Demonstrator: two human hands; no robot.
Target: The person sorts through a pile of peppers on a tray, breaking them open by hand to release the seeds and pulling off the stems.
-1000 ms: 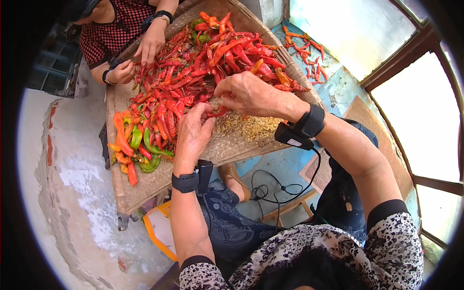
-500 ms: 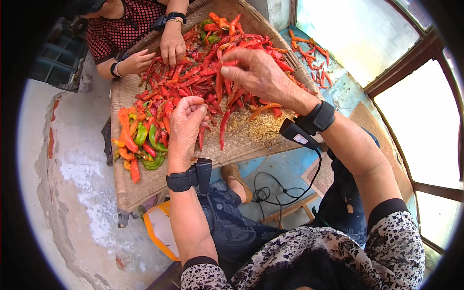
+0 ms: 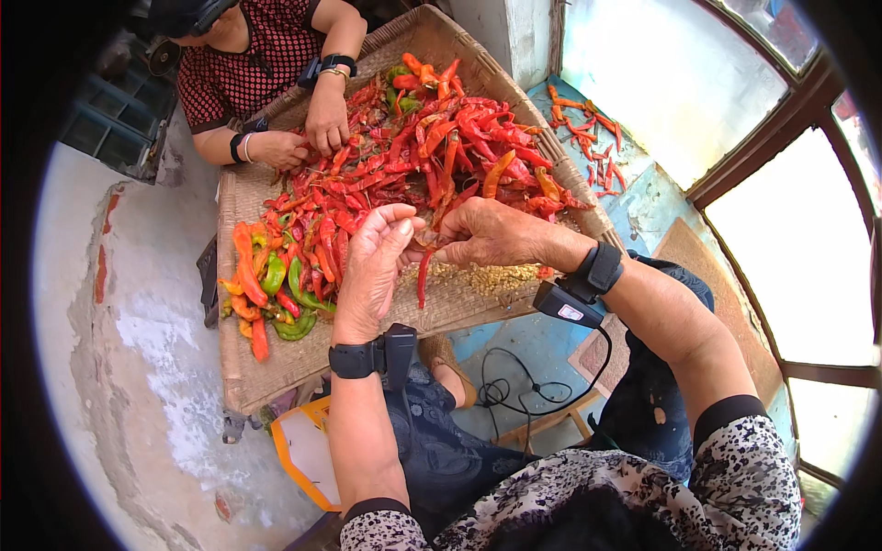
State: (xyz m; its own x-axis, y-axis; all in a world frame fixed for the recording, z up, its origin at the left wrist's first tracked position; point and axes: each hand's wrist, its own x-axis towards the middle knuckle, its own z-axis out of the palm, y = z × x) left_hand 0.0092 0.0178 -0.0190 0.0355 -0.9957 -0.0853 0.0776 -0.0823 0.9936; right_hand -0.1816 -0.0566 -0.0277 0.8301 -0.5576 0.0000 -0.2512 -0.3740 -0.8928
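My left hand point(image 3: 369, 266) and my right hand point(image 3: 501, 234) come together over the near side of a woven tray point(image 3: 367, 344) heaped with chilli peppers. Thumb and fingers of the left hand are pinched; what lies between them is too small to make out. The right hand, palm down, has its fingertips closed at the top of a slim red chilli pepper point(image 3: 423, 281), which points downward between the two hands. Beyond them spreads the pile of red chilli peppers point(image 3: 367, 174). Yellowish seeds point(image 3: 491, 279) lie below my right hand.
Across the tray a person's hands point(image 3: 326, 119) work in the pile. Orange and green peppers point(image 3: 276, 274) fill the left corner. More peppers point(image 3: 602, 170) lie on a blue surface by the window. Black cables point(image 3: 524, 381) and a wrist-worn device point(image 3: 568, 305) hang below my right wrist.
My right hand has come down from above the pile toward my left hand, and their fingertips now nearly meet. The other person's two hands have drawn closer together.
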